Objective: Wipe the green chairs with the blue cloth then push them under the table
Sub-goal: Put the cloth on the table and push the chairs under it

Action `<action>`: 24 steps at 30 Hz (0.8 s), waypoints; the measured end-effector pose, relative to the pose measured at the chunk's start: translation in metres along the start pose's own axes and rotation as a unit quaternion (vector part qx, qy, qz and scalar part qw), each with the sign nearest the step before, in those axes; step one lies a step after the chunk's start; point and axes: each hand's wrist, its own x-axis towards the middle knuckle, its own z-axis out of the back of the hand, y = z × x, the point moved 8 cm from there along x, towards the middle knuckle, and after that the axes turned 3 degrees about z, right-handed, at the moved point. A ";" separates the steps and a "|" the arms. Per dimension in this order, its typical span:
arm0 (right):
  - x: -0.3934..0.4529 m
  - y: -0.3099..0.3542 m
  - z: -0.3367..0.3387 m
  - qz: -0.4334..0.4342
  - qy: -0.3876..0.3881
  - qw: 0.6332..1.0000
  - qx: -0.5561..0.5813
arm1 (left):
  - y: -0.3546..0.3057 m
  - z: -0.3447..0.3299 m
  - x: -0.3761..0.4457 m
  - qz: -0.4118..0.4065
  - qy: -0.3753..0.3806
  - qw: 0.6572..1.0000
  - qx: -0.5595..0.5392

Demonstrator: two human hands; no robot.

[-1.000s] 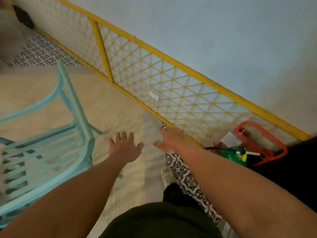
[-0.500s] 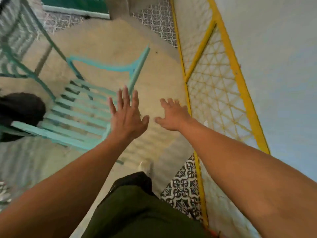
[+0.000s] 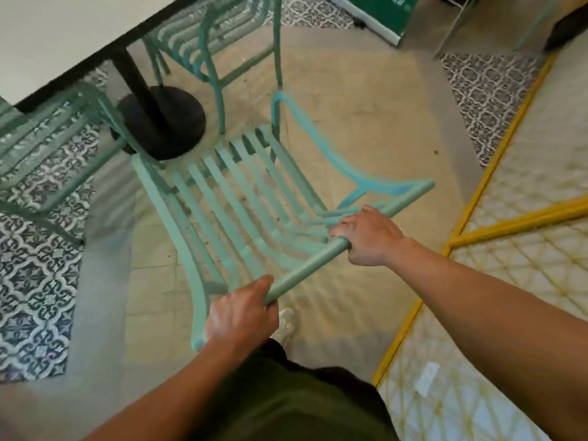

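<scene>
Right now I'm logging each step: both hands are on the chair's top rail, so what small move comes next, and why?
Probably push the green chair forward toward the table's black base. Left hand and right hand grip its top rail; the seat sits clear of the table.

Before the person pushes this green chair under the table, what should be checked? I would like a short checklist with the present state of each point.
1. Left hand grips the top rail of the chair: ok.
2. Right hand grips the same rail: ok.
3. Chair seat faces the table: ok.
4. Path is free: not ok, the table base and another chair's leg stand close ahead.
5. Chair already wiped: cannot tell, no blue cloth is in view.
6. All chair legs on the floor: cannot tell, they are hidden under the seat.
</scene>
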 end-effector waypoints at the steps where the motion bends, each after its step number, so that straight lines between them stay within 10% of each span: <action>1: 0.003 -0.009 0.001 0.013 0.009 1.000 -0.017 | 0.002 0.000 0.000 0.022 0.005 1.000 -0.008; 6: 0.017 -0.045 -0.002 0.041 0.051 0.998 -0.017 | 0.020 -0.003 0.001 0.166 0.009 0.986 -0.031; 24: 0.063 -0.147 0.033 0.205 0.010 0.976 -0.074 | -0.107 -0.005 0.056 0.245 -0.105 0.963 0.031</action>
